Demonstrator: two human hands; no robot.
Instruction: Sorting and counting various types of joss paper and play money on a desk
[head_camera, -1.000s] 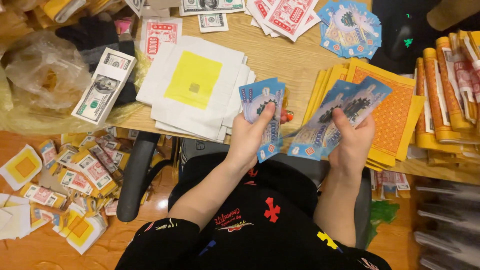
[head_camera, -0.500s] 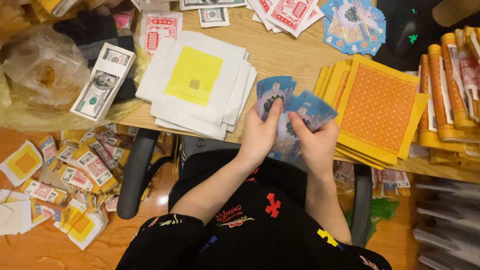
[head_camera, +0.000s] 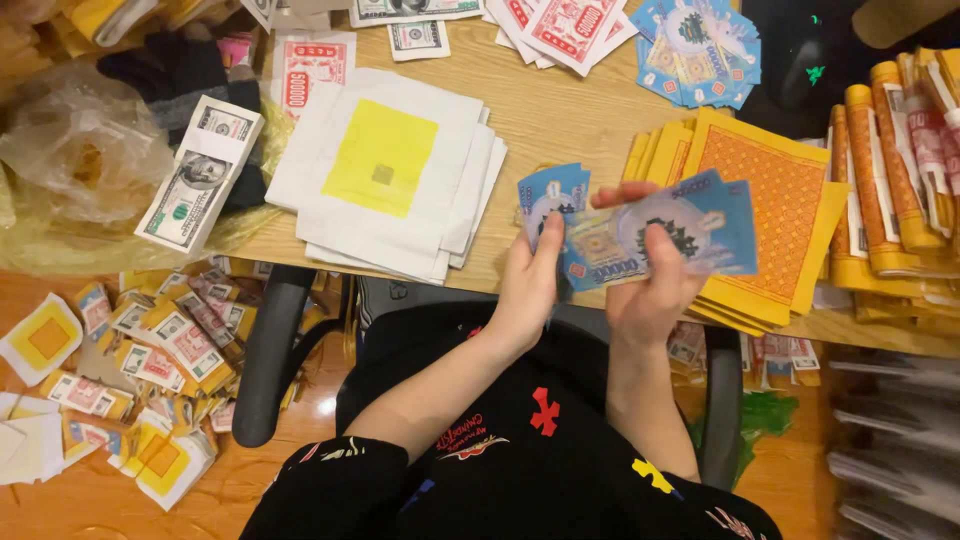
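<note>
Left hand (head_camera: 528, 285) clamped on a fan of blue notes (head_camera: 552, 200), thumb on top. Right hand (head_camera: 650, 290) just beside at 3 o'clock, pinching another blue note (head_camera: 660, 235) held flat above the table edge (head_camera: 560, 110). White and yellow sheets (head_camera: 385, 165) at 10 o'clock, orange paper stack (head_camera: 785, 190) at 2 o'clock.

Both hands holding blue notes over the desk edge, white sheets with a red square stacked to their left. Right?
Not quite. The square on the white sheets is yellow, not red, as the head view shows. The rest holds: the left hand and right hand both hold blue notes over the desk edge, and the white stack lies to their left.
</note>
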